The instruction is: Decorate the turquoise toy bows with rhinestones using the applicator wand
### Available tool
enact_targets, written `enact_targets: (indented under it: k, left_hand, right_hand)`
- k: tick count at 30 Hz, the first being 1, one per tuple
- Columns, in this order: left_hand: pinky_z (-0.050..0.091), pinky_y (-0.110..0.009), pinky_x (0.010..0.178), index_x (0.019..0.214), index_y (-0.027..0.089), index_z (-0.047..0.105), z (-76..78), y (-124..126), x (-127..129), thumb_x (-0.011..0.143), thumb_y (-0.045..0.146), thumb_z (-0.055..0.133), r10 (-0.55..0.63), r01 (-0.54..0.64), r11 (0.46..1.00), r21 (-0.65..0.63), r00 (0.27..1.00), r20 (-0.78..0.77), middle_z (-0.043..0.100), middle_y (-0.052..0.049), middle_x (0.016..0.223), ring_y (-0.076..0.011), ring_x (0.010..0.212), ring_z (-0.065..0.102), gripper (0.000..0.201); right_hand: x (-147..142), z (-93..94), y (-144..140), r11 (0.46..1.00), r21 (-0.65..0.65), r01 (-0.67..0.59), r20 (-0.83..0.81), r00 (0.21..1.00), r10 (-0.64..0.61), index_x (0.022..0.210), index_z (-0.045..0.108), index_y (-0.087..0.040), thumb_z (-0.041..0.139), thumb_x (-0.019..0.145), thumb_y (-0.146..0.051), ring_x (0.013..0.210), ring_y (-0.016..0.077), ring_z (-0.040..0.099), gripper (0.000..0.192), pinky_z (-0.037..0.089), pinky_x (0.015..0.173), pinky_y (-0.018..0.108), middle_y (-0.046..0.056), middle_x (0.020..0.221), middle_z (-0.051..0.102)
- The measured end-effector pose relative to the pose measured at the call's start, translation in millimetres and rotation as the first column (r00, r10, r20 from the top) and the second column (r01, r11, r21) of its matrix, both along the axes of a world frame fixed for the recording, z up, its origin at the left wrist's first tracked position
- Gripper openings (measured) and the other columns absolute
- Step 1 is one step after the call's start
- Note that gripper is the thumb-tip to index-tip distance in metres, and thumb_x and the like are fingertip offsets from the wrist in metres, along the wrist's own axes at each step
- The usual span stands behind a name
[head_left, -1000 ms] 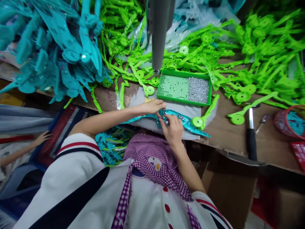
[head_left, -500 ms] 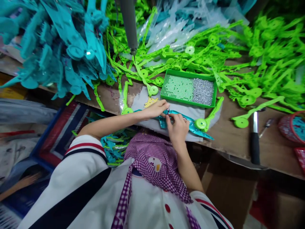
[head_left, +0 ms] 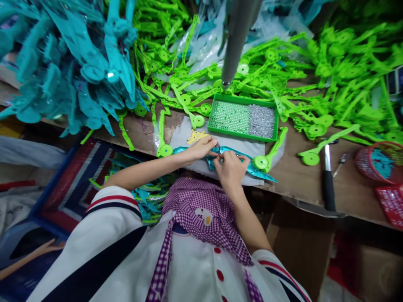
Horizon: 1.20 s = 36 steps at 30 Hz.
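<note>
A long teal plastic part (head_left: 262,173) lies on the grey cloth (head_left: 192,165) at the table's front edge. My left hand (head_left: 203,148) is closed on its middle, fingers bent at a small dark wire. Just right of it, my right hand (head_left: 232,167) pinches at the same spot; anything tiny between those fingertips is hidden. A lime-green arm with a round disc (head_left: 260,162) sits by the teal part's right end, and another green arm (head_left: 164,149) by its left end. Behind my hands stands a green tray (head_left: 233,133) holding many small silver screws (head_left: 262,120).
A grey hanging screwdriver (head_left: 234,54) points down behind the tray. Teal parts (head_left: 91,71) are heaped left, green parts (head_left: 340,79) right. A black-handled tool (head_left: 328,188) and red baskets (head_left: 365,163) lie at right. Another person's hand (head_left: 47,247) shows at lower left.
The hanging screwdriver has swung right, from left of the tray to above its back edge. The view has shifted slightly. Both hands stay at the teal part's middle.
</note>
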<state>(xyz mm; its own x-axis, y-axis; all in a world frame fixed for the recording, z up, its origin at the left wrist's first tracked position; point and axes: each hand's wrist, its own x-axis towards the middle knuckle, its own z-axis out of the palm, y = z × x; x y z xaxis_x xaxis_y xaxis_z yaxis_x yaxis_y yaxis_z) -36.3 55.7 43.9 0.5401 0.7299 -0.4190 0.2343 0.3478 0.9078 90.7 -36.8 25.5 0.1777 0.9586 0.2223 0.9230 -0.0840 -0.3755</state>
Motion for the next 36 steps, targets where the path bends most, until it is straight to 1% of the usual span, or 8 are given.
enact_targets:
  k: [6, 11, 17, 20, 23, 26, 30, 36]
  left_hand:
    - [0.056, -0.037, 0.097, 0.089, 0.018, 0.049, -2.5, -4.5, -0.8, 0.101, 0.038, 0.052, 0.008, -0.008, 1.0, 0.005, 0.999, 0.04, 0.064, -0.009, 0.116, -0.0168, 0.11, 0.062, 0.023]
    - [0.059, -0.038, 0.087, 0.091, 0.018, 0.053, -4.3, -5.2, -7.4, 0.099, 0.045, 0.051, -0.055, 0.039, 0.974, 0.225, 0.996, 0.068, 0.066, -0.008, 0.105, -0.0187, 0.1, 0.066, 0.028]
    - [0.049, -0.041, 0.103, 0.086, 0.02, 0.056, -1.6, -11.4, -26.5, 0.102, 0.041, 0.048, -0.084, 0.182, 0.717, 0.673, 0.981, -0.176, 0.066, -0.009, 0.114, -0.0211, 0.112, 0.062, 0.028]
    - [0.046, -0.041, 0.105, 0.087, 0.021, 0.056, -1.3, -14.3, -31.9, 0.103, 0.037, 0.046, -0.113, 0.247, 0.653, 0.716, 0.967, -0.23, 0.065, -0.009, 0.118, -0.0214, 0.116, 0.059, 0.025]
    - [0.047, -0.04, 0.101, 0.09, 0.021, 0.058, 3.3, -9.7, -30.5, 0.102, 0.031, 0.048, -0.258, 0.397, 0.584, 0.708, 0.918, -0.302, 0.065, -0.008, 0.116, -0.0218, 0.111, 0.06, 0.018]
    - [0.047, -0.037, 0.095, 0.089, 0.02, 0.06, 12.1, 3.6, -20.1, 0.099, 0.028, 0.052, -0.376, 0.489, 0.519, 0.701, 0.867, -0.326, 0.067, -0.007, 0.11, -0.0214, 0.104, 0.061, 0.015]
    - [0.047, -0.033, 0.084, 0.089, 0.02, 0.061, 18.3, 22.0, -1.9, 0.099, 0.03, 0.05, -0.427, 0.507, 0.54, 0.672, 0.853, -0.3, 0.067, -0.003, 0.091, -0.0189, 0.089, 0.061, 0.019]
    - [0.048, -0.03, 0.079, 0.098, 0.02, 0.062, 3.3, 16.6, -2.3, 0.102, 0.038, 0.046, -0.35, 0.344, 0.711, 0.613, 0.93, -0.116, 0.068, -0.003, 0.093, -0.0166, 0.086, 0.062, 0.025]
  right_hand:
    - [-0.1, 5.6, 4.8, 0.999, -0.022, -0.044, 0.087, 0.995, 0.045, 0.08, 0.062, -0.019, 0.052, 0.088, -0.023, 0.078, 0.0215, 0.058, 0.013, 0.027, 0.09, 0.043, 0.006, 0.082, 0.07]
    - [10.6, 3.6, 5.7, 0.999, 0.024, -0.037, 0.097, 0.995, 0.034, 0.08, 0.061, -0.02, 0.05, 0.09, -0.025, 0.078, 0.0193, 0.058, 0.016, 0.024, 0.091, 0.043, 0.003, 0.081, 0.07]
    - [30.7, 5.1, 11.5, 0.997, -0.005, -0.071, -0.077, 0.995, 0.07, 0.081, 0.06, -0.021, 0.049, 0.092, -0.027, 0.082, 0.0181, 0.06, 0.017, 0.021, 0.094, 0.043, 0.0, 0.083, 0.069]
    - [43.6, 9.2, 21.4, 0.968, -0.075, -0.24, -0.087, 0.968, 0.233, 0.091, 0.059, -0.021, 0.042, 0.098, -0.026, 0.089, 0.02, 0.06, 0.02, 0.024, 0.091, 0.041, 0.004, 0.093, 0.069]
    - [55.9, 12.0, 34.8, 0.885, -0.149, -0.441, -0.114, 0.897, 0.427, 0.099, 0.056, -0.021, 0.035, 0.102, -0.027, 0.095, 0.0211, 0.059, 0.022, 0.028, 0.086, 0.039, 0.007, 0.103, 0.066]
    - [64.5, 11.6, 47.2, 0.827, -0.194, -0.528, -0.178, 0.848, 0.499, 0.092, 0.052, -0.022, 0.035, 0.102, -0.026, 0.091, 0.0202, 0.057, 0.021, 0.03, 0.081, 0.037, 0.006, 0.096, 0.064]
    - [72.0, 7.6, 56.8, 0.813, -0.213, -0.542, -0.27, 0.832, 0.485, 0.08, 0.047, -0.022, 0.04, 0.098, -0.023, 0.083, 0.0187, 0.054, 0.019, 0.031, 0.077, 0.035, 0.004, 0.085, 0.059]
    - [74.1, 2.4, 53.7, 0.848, -0.183, -0.498, -0.39, 0.828, 0.403, 0.086, 0.054, -0.022, 0.045, 0.097, -0.029, 0.087, 0.0201, 0.055, 0.016, 0.035, 0.077, 0.035, 0.005, 0.09, 0.06]
